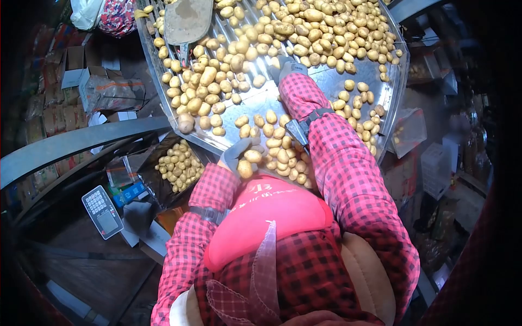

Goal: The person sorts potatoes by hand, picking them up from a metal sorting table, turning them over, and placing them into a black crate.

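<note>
My left hand (237, 153), in a grey glove, is at the near edge of a metal sorting table (247, 102). Its fingers curl around potatoes (252, 156), with another potato (244, 168) against the palm side. Farther out, my right hand (289, 67), gloved in grey too, reaches over the metal beside the large potato heap (321, 32). Its fingers are blurred and partly hidden, so their grip does not show. Between my arms lies a group of small potatoes (283, 155) near my red apron (266, 217).
A flat scoop-like plate (188, 22) lies at the table's far left. More potatoes (356, 111) are right of my right arm. Below the left edge are a potato-filled container (178, 165) and a keypad device (102, 212). A curved metal bar (81, 144) runs at left.
</note>
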`<control>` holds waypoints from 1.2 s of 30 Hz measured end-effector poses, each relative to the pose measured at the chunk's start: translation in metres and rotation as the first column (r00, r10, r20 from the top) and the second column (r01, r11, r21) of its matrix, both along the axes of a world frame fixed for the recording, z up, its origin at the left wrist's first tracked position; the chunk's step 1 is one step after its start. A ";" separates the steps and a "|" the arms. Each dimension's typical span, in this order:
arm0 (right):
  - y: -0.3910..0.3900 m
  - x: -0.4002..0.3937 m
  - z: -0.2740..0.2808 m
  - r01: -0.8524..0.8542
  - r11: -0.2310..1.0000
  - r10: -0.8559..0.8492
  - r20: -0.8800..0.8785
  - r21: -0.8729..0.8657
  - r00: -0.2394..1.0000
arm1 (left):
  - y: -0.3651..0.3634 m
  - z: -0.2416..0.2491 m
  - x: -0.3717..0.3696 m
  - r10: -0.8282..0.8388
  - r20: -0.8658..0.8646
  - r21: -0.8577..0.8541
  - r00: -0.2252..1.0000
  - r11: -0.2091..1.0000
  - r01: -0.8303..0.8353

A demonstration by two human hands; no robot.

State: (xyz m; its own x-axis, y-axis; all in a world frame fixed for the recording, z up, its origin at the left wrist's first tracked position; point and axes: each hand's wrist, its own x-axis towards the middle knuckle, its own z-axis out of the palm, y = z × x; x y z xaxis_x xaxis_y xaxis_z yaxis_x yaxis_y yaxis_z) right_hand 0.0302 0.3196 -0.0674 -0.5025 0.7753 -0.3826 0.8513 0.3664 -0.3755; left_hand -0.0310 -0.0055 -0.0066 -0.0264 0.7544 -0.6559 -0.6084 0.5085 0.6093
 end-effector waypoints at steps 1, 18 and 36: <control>-0.001 0.001 0.003 -0.018 1.000 0.018 -0.035 -0.019 0.999 | 0.007 0.010 0.002 0.085 0.116 -0.115 0.990 0.991 -0.072; -0.091 0.117 -0.034 -0.108 0.992 0.065 -0.507 -0.057 0.859 | -0.013 -0.007 0.006 0.327 0.483 -0.253 0.812 0.940 -0.228; -0.086 0.131 -0.013 -0.457 0.842 0.488 -0.047 0.286 0.871 | -0.137 -0.021 -0.133 0.342 -0.898 0.075 0.276 0.738 -0.670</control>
State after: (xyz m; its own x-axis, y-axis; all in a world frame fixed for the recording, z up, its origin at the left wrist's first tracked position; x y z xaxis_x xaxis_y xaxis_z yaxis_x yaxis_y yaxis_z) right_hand 0.1616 0.2335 -0.0800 -0.8606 0.4948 -0.1204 0.5070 0.8101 -0.2944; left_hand -0.1640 -0.1424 -0.0276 -0.9647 0.1669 -0.2038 -0.0890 0.5216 0.8485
